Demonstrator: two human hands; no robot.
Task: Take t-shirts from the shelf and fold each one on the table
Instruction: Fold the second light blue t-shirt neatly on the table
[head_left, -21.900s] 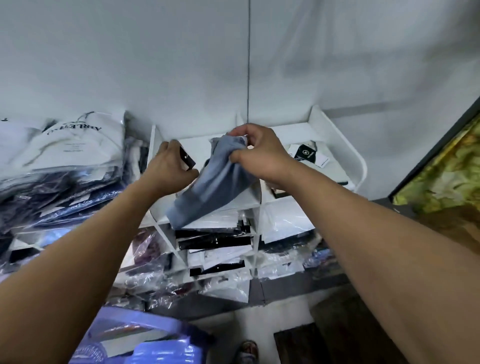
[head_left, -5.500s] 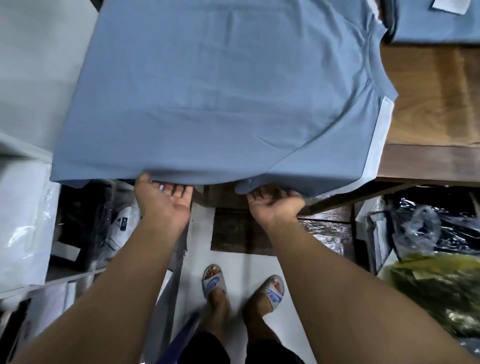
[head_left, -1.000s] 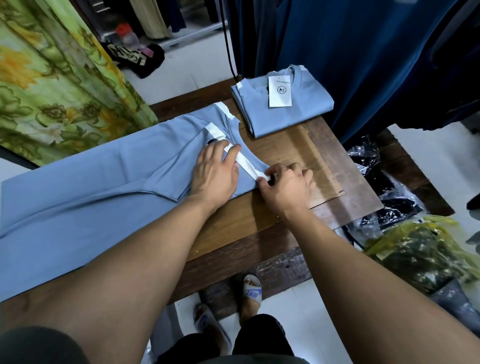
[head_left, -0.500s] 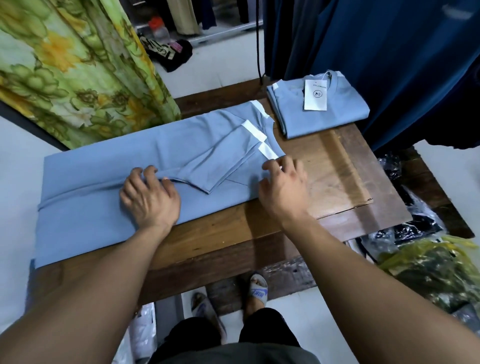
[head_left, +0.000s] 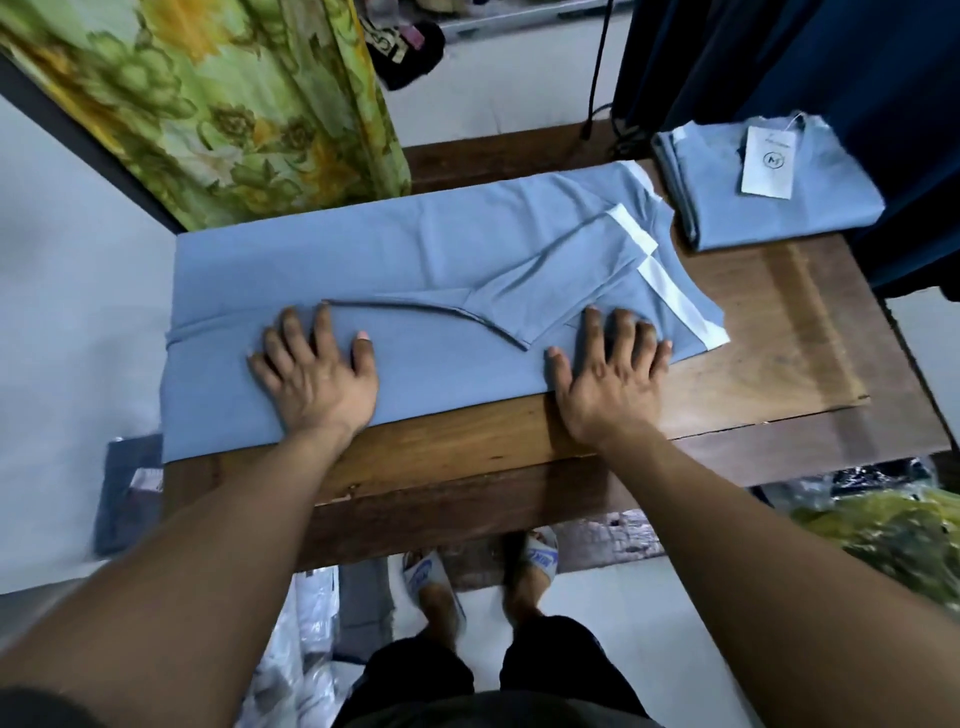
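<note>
Now the blue t-shirt (head_left: 395, 270) lies along the wooden table (head_left: 779, 332), its long sides folded in, and the job is to press the near fold flat, palms sliding outward so no crease stays. Left hand (head_left: 317, 379) and right hand (head_left: 608, 379) lie flat on it, each grip released. Half a second ago the right fingers curled at the white-trimmed sleeve (head_left: 670, 306); both hands now sit nearer the table's edge.

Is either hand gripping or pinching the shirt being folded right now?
No: the left hand and right hand both lie flat with fingers spread, pressing the blue t-shirt onto the table.
</note>
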